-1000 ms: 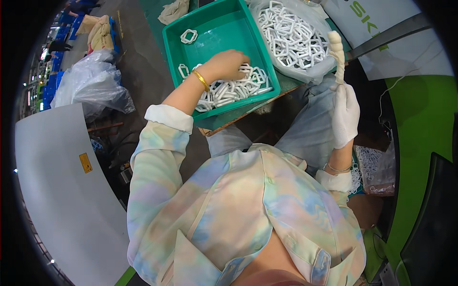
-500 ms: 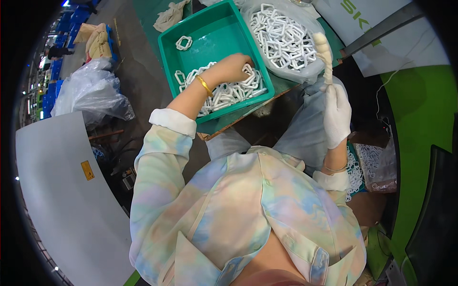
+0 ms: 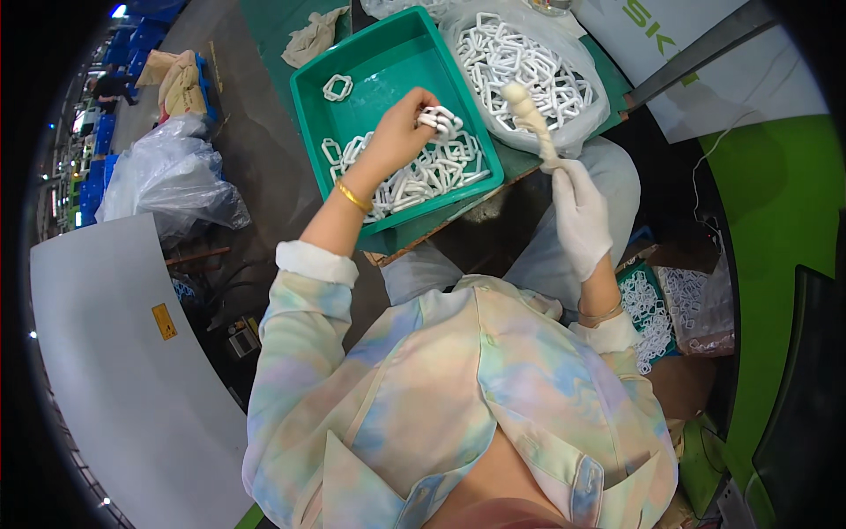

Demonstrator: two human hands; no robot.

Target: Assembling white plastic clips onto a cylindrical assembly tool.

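My bare left hand [image 3: 398,137], a gold bracelet at its wrist, is closed around a few white plastic links [image 3: 440,122]. It is over the green bin [image 3: 374,66], above a heap of similar white links [image 3: 423,181] along the near side. One hexagonal link [image 3: 337,87] lies apart toward the bin's far left corner. My right hand [image 3: 582,216], in a white glove, grips the lower end of a cream-coloured, knobbly stick [image 3: 531,119]. Its rounded tip points up and left, in front of a clear plastic bag [image 3: 577,130] full of white links.
The bin and bag stand on a green-topped table [image 3: 617,75] with a crumpled cloth [image 3: 313,37] at the far left. A metal bar [image 3: 696,62] slants at the right. Low on the right are more containers of links [image 3: 648,317]. A grey panel [image 3: 123,353] fills the left.
My left hand has lifted slightly and moved left, with links now showing in its fingers. My right hand has swung left with the stick, which now overlaps the bag.
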